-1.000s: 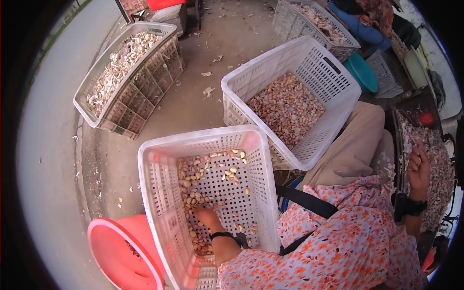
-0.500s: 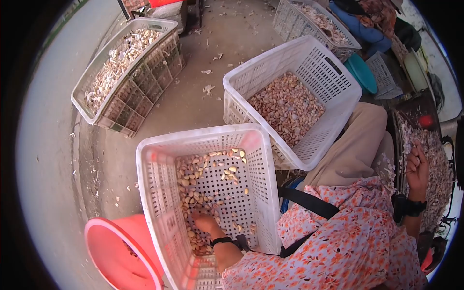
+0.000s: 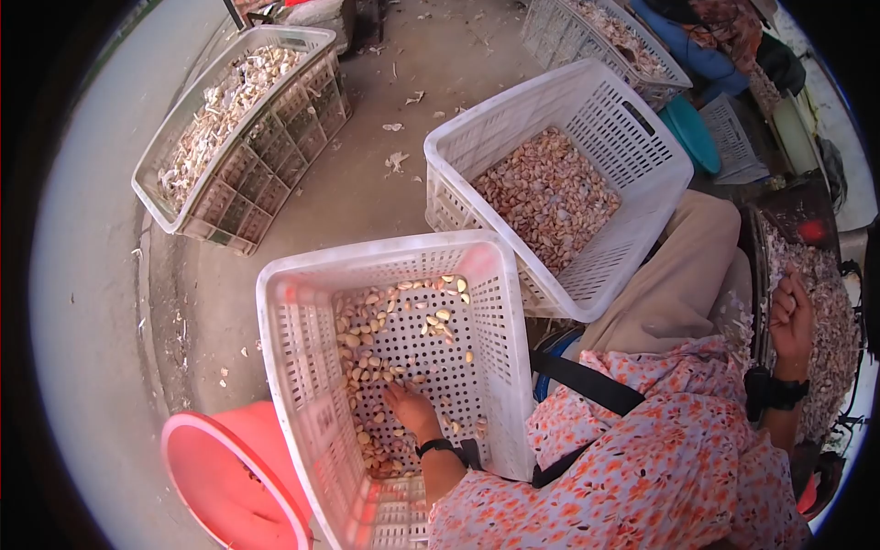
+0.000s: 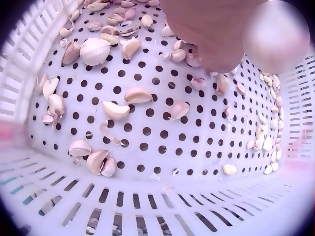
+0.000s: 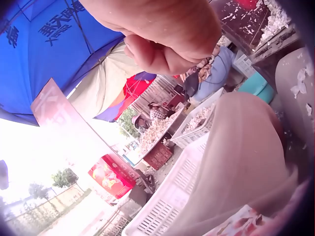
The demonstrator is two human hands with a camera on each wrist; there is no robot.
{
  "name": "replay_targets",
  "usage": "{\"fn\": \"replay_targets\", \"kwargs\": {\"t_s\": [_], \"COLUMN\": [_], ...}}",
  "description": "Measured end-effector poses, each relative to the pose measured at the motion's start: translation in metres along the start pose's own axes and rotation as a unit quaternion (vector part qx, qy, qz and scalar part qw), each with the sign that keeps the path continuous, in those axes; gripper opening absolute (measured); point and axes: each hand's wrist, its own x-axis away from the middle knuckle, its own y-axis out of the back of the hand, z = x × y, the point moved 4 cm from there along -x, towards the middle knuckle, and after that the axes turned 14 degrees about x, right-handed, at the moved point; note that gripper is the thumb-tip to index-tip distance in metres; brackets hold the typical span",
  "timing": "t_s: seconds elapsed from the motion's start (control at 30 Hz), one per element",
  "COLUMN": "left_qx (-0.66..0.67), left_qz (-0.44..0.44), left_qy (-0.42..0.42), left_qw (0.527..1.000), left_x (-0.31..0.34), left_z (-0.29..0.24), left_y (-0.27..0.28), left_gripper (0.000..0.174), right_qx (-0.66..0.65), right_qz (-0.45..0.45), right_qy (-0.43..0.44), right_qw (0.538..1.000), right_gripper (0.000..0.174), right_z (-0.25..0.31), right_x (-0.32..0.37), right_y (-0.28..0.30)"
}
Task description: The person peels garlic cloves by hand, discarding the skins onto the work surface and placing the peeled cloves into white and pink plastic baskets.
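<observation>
In the head view, my left hand (image 3: 414, 412) is low inside the nearest white crate (image 3: 385, 247), fingers reaching toward garlic cloves (image 3: 374, 367) spread thinly on its perforated floor. The left wrist view shows that hand (image 4: 209, 34) at the top, its fingertips beside several cloves (image 4: 140, 94); a larger round garlic piece (image 4: 95, 51) lies at upper left. My right hand (image 3: 791, 316) hangs loosely curled above a tray of garlic (image 3: 830, 316) at the far right. Nothing shows in the right hand (image 5: 162, 39) in the right wrist view, though its inner fingers are partly hidden.
A second white crate (image 3: 458, 137) holding many cloves (image 3: 550, 197) adjoins the near crate's upper right. Another filled crate (image 3: 293, 151) stands at upper left, a pink bucket (image 3: 238, 477) at lower left. Behind are a teal basin (image 3: 687, 136) and another person (image 3: 701, 50).
My left hand has shifted slightly right from the cloves at the crate's left side, and its fingers are more visible. The right hand stays almost still. The head view has shifted slightly.
</observation>
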Motion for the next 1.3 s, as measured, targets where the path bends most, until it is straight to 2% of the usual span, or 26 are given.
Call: {"fn": "replay_targets", "kwargs": {"t_s": [0.13, 0.33, 0.47, 0.53, 0.67, 0.73, 0.87, 0.97, 1.03, 1.07, 1.17, 1.23, 1.3], "left_qx": [-0.039, -0.043, -0.058, -0.070, -0.104, -0.166, -0.186, -0.186, -0.200, -0.200, -0.233, -0.209, -0.216], "left_qz": [0.039, 0.034, 0.030, 0.039, 0.063, 0.082, 0.099, 0.113, 0.138, 0.139, 0.138, 0.122, 0.138], "left_qy": [0.044, 0.025, 0.039, 0.061, 0.077, 0.112, 0.064, 0.076, 0.135, 0.136, 0.115, 0.065, 0.076], "left_qw": [0.997, 0.998, 0.997, 0.995, 0.990, 0.976, 0.976, 0.973, 0.961, 0.960, 0.956, 0.968, 0.964], "left_x": [0.032, 0.042, 0.046, 0.051, 0.052, 0.050, 0.042, 0.040, 0.037, 0.036, 0.029, 0.021, 0.012], "left_z": [0.011, 0.033, 0.023, 0.008, 0.029, 0.028, 0.029, 0.026, 0.020, 0.023, 0.036, 0.027, 0.011], "left_y": [0.002, -0.001, 0.005, 0.014, 0.018, 0.025, 0.030, 0.031, 0.032, 0.029, 0.015, 0.010, 0.011], "left_gripper": [0.048, 0.049, 0.049, 0.038, 0.026, 0.017, 0.015, 0.016, 0.015, 0.015, 0.015, 0.017, 0.020], "right_qx": [-0.027, -0.025, -0.001, -0.013, -0.018, -0.031, -0.033, -0.019, -0.023, -0.021, -0.024, -0.012, -0.017], "right_qz": [0.075, 0.067, 0.087, 0.074, 0.068, 0.086, 0.077, 0.073, 0.071, 0.071, 0.076, 0.063, 0.074], "right_qy": [0.013, 0.043, 0.043, 0.039, 0.027, 0.022, 0.017, 0.019, 0.007, 0.007, 0.000, 0.000, -0.001], "right_qw": [0.997, 0.996, 0.995, 0.996, 0.997, 0.996, 0.996, 0.997, 0.997, 0.997, 0.997, 0.998, 0.997], "right_gripper": [0.026, 0.027, 0.027, 0.027, 0.027, 0.027, 0.027, 0.028, 0.028, 0.028, 0.027, 0.027, 0.027], "right_z": [0.016, 0.034, 0.034, 0.034, 0.024, 0.019, 0.016, 0.015, 0.014, 0.014, 0.012, 0.012, 0.010], "right_x": [-0.027, -0.030, -0.031, -0.031, -0.040, -0.042, -0.042, -0.044, -0.044, -0.044, -0.044, -0.042, -0.043], "right_y": [0.021, -0.006, 0.001, 0.005, 0.017, 0.014, 0.005, 0.006, 0.006, 0.006, 0.003, -0.002, -0.002]}}
